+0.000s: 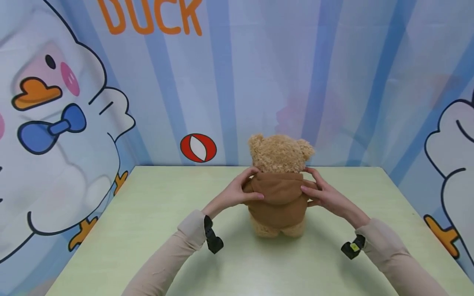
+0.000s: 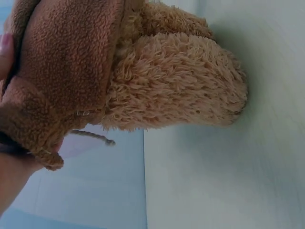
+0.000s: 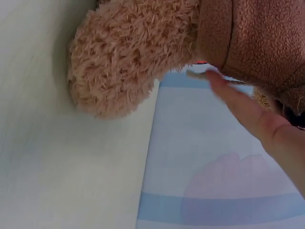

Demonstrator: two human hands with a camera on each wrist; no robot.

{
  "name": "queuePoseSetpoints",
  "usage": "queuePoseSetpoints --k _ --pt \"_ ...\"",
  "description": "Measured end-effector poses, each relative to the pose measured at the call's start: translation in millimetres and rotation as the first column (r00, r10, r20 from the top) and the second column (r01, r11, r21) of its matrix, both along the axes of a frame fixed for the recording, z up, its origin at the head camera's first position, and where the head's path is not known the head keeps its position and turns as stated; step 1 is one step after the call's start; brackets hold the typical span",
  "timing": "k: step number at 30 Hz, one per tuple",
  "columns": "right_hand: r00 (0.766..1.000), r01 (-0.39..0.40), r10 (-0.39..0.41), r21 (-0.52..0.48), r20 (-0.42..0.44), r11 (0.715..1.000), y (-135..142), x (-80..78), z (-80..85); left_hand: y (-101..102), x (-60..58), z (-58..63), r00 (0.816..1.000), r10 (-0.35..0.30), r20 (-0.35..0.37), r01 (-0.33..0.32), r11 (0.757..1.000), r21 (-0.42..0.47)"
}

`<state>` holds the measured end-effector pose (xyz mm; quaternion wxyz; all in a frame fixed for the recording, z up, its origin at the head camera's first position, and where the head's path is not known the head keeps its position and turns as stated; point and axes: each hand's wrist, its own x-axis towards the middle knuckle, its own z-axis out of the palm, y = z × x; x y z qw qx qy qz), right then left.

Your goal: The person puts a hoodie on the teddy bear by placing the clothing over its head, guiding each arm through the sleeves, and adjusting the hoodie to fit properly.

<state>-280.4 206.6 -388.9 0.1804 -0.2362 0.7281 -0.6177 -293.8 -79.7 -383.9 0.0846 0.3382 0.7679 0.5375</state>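
Note:
A plush teddy bear (image 1: 279, 154) stands upright on the table with its back to me. It wears a brown fleece hoodie (image 1: 277, 216), the hood lying folded down below its head. My left hand (image 1: 237, 191) grips the hoodie at the bear's left-side shoulder, thumb across the back and fingers around the side. On the opposite shoulder, my right hand (image 1: 327, 197) holds the hoodie with its thumb on the hood's edge. In the right wrist view one finger reaches past the sleeve, near a thin drawstring (image 3: 195, 75). The bear's front is mostly hidden.
The pale green table (image 1: 166, 230) extends around the bear on both sides. Behind it hangs a blue-striped curtain (image 1: 270, 74) with printed ducks and orange lettering. Both wrists carry black straps with small cameras (image 1: 214, 242).

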Motion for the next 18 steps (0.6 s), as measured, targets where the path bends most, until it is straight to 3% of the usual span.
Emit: queuePoseSetpoints --k 3,4,5,6,7,9,10,11,12,13,16,18 --pt "0.997 -0.03 0.035 -0.066 0.072 0.997 0.4 -0.7 -2.4 -0.2 0.0 -0.1 0.997 0.034 -0.064 -0.035 0.999 -0.027" --pt "0.996 -0.031 0.038 -0.09 0.085 0.995 0.5 -0.9 -3.2 0.6 1.7 1.3 0.989 0.075 -0.127 -0.083 0.995 -0.059" --pt "0.994 -0.024 0.036 -0.12 0.1 0.993 0.9 -0.9 -4.1 1.9 4.2 2.9 0.97 0.125 -0.21 -0.149 0.984 -0.098" --pt "0.993 -0.017 0.035 -0.153 0.111 0.988 1.2 -0.9 -4.9 3.8 7.1 4.8 0.932 0.185 -0.31 -0.235 0.963 -0.132" --pt "0.992 -0.012 0.035 -0.188 0.119 0.982 1.5 -0.9 -5.7 6.2 10.5 6.9 0.879 0.247 -0.408 -0.332 0.931 -0.151" --pt "0.991 0.002 0.032 -0.255 0.128 0.967 1.2 -0.3 -6.7 11.8 18.0 10.4 0.752 0.349 -0.559 -0.508 0.848 -0.154" --pt "0.992 0.009 0.027 -0.281 0.126 0.96 0.5 0.6 -7.5 14.5 21.5 10.5 0.71 0.383 -0.592 -0.559 0.817 -0.141" --pt "0.993 0.018 0.016 -0.296 0.114 0.955 -0.6 1.7 -8.2 17.0 24.2 9.6 0.688 0.406 -0.601 -0.581 0.805 -0.121" --pt "0.995 0.028 0.002 -0.302 0.098 0.953 -2.4 3.2 -8.5 19.3 26.5 8.2 0.688 0.426 -0.587 -0.581 0.808 -0.095" --pt "0.997 0.039 -0.015 -0.306 0.08 0.951 -4.4 5.0 -8.7 21.4 28.2 6.1 0.7 0.439 -0.564 -0.566 0.822 -0.062" --pt "0.996 0.087 -0.084 -0.311 0.023 0.946 -12.1 12.5 -9.4 26.5 32.3 -0.7 0.765 0.477 -0.433 -0.512 0.858 0.041" --pt "0.992 0.116 -0.128 -0.313 -0.02 0.943 -18.4 18.4 -10.0 29.9 35.0 -3.9 0.803 0.494 -0.334 -0.49 0.866 0.102"
